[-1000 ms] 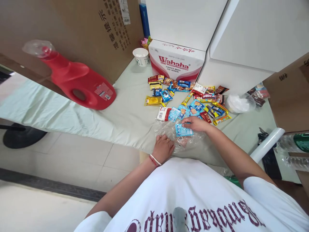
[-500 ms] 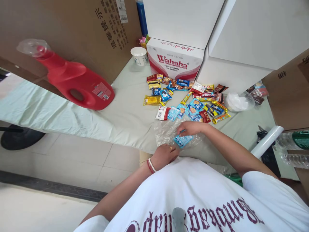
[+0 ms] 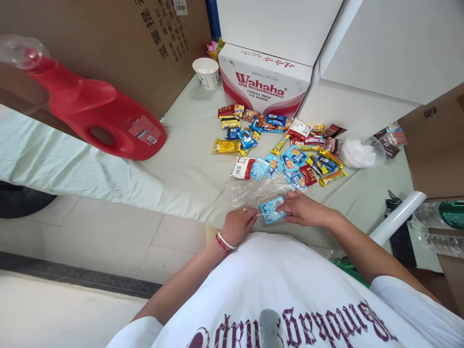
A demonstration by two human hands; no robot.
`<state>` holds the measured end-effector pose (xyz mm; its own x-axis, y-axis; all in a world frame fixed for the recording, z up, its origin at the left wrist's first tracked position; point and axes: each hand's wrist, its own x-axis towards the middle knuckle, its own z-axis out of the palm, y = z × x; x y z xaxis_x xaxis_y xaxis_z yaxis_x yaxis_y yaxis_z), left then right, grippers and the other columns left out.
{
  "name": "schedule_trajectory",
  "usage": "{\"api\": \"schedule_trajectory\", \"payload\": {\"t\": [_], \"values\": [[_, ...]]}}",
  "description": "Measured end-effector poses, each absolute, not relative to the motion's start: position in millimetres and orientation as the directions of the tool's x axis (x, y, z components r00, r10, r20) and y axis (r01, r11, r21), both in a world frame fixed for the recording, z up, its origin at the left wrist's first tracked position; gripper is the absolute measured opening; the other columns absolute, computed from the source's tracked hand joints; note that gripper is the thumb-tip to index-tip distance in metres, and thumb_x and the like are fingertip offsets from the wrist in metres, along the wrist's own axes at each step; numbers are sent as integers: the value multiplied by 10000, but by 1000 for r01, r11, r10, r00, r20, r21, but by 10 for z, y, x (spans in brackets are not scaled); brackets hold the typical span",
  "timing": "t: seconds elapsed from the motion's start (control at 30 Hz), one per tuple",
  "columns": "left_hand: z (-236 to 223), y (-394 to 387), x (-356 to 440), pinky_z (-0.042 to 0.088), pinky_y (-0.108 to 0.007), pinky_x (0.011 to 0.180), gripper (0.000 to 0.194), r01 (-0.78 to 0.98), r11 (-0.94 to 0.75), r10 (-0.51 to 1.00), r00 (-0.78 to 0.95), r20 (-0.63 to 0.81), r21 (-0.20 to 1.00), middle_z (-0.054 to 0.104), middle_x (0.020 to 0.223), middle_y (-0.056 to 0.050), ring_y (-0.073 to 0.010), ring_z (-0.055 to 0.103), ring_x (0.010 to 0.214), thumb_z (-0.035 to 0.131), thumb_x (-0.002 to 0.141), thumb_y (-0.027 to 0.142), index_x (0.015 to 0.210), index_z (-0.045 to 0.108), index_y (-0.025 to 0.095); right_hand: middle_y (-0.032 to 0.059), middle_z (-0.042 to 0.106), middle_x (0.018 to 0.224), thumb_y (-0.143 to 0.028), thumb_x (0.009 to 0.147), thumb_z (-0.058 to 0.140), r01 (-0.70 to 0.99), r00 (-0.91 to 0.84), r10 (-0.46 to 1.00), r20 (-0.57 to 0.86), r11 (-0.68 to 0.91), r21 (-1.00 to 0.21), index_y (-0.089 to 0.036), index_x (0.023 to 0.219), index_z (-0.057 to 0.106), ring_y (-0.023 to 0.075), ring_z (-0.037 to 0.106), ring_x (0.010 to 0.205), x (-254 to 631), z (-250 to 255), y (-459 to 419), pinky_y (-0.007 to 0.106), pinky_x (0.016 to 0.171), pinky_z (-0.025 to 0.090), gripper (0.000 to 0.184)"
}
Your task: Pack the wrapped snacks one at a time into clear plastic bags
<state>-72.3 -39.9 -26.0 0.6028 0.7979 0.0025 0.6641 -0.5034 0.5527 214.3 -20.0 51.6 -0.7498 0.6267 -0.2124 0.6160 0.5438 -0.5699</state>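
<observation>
A clear plastic bag lies crumpled at the table's near edge. My left hand is closed, pinching the bag's near edge between thumb and fingers. Just right of it is a light-blue snack packet, which appears to be within the bag's mouth. The fingers of my right hand grip the packet's right side, and the thumb side is partly hidden. Beyond the hands lie several more light-blue biscuit packets and a white-and-red packet.
Assorted wrapped snacks spread in front of a Wahaha carton. A paper cup stands left of it, and a clear bowl sits at right. A large red jug is at left, a white roll at right.
The light-blue packet has moved slightly left and down, against the bag's opening. My right hand has shifted right and lower, and my left hand now pinches the bag's edge more visibly.
</observation>
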Motion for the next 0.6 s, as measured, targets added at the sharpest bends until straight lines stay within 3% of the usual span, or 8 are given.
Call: {"api": "schedule_trajectory", "payload": {"t": [0.07, 0.17, 0.3, 0.47, 0.6], "values": [[-283, -353, -731, 433, -291, 685, 351, 667, -482, 809, 587, -3, 568, 737, 890, -43, -177, 685, 805, 366, 1062, 366, 1017, 677, 208, 32, 702, 788, -259, 940, 663, 613, -754, 610, -243, 521, -594, -213, 918, 742, 222, 520, 879, 2234, 499, -184, 342, 828, 331, 94], [-310, -298, -749, 430, -286, 679, 311, 681, -452, 832, 555, -4, 576, 741, 890, -40, -172, 685, 799, 404, 1048, 345, 1006, 681, 209, 28, 678, 756, -270, 949, 649, 607, -750, 612, -250, 487, -628, -217, 865, 736, 212, 516, 840, 2373, 515, -39, 327, 809, 336, 132], [-324, -274, -768, 433, -286, 678, 290, 699, -430, 858, 513, 19, 572, 730, 890, -43, -170, 675, 796, 425, 1038, 325, 976, 680, 201, 63, 664, 856, -287, 965, 617, 593, -743, 641, -195, 494, -636, -205, 901, 720, 225, 541, 893, 2409, 589, 176, 330, 817, 376, 146], [-297, -301, -787, 431, -285, 661, 306, 664, -463, 860, 497, 117, 587, 669, 807, -43, -155, 621, 724, 428, 1039, 317, 945, 693, 195, 88, 666, 1000, -305, 981, 602, 507, -787, 582, -206, 418, -754, -188, 1079, 703, 214, 602, 945, 2302, 536, 115, 336, 853, 456, 183], [-269, -325, -825, 449, -279, 676, 272, 535, -558, 806, 531, 261, 634, 647, 789, -47, -151, 587, 718, 461, 1024, 277, 939, 704, 189, 103, 616, 1100, -363, 921, 708, 584, -723, 654, -224, 404, -705, -211, 1173, 686, 246, 591, 1028, 2377, 398, -118, 371, 899, 478, 295]]}}
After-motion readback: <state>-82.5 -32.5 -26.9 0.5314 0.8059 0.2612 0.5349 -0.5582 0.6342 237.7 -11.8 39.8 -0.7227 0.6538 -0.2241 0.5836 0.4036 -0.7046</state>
